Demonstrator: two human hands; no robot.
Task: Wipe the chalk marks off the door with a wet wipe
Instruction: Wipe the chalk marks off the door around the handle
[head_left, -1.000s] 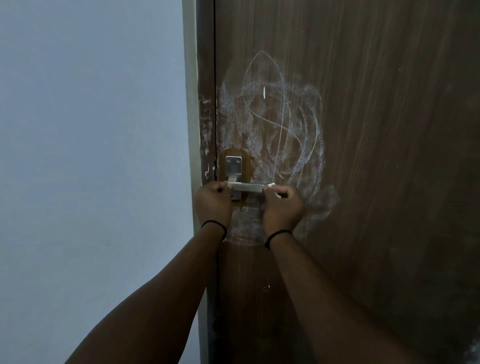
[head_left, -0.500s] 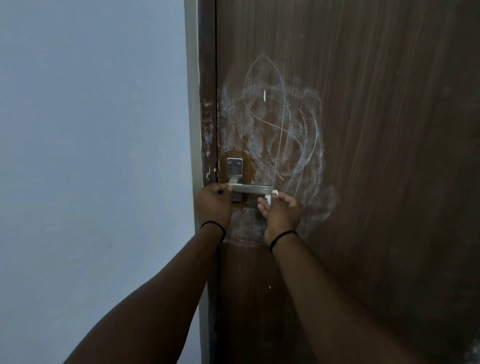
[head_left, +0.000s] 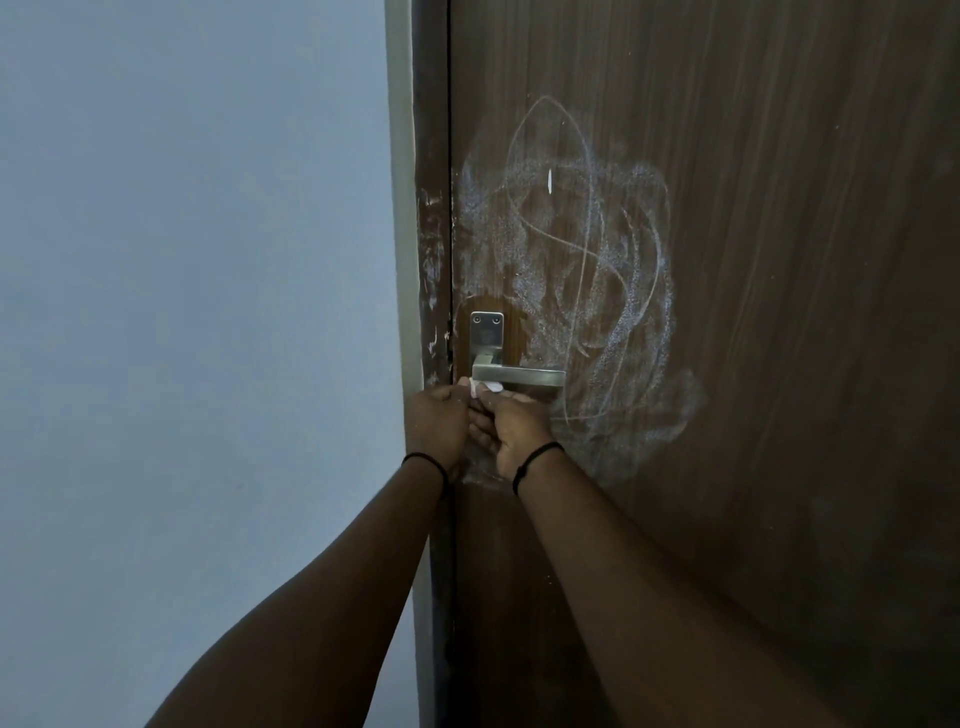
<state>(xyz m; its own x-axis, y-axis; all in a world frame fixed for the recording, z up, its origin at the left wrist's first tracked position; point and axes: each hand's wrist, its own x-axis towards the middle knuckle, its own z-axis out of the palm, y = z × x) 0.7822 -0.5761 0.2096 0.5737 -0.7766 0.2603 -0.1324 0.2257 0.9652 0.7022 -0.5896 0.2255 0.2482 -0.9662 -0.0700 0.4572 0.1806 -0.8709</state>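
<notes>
Hands: left hand and right hand together pinch a wet wipe under the handle.
Fingers: curled on it.
Progress: chalk marks mid-frame unwiped; little cleared by the handle.

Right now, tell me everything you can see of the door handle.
The door handle is a brushed, silver-looking metal lever. It sits level, pointing right from a rectangular plate with two screws at the top, near the left edge of the brown door. Chalk marks spread above and to its right. Just under its left end, the left hand and right hand hold a small white wipe; whether it touches the lever is unclear.
</notes>
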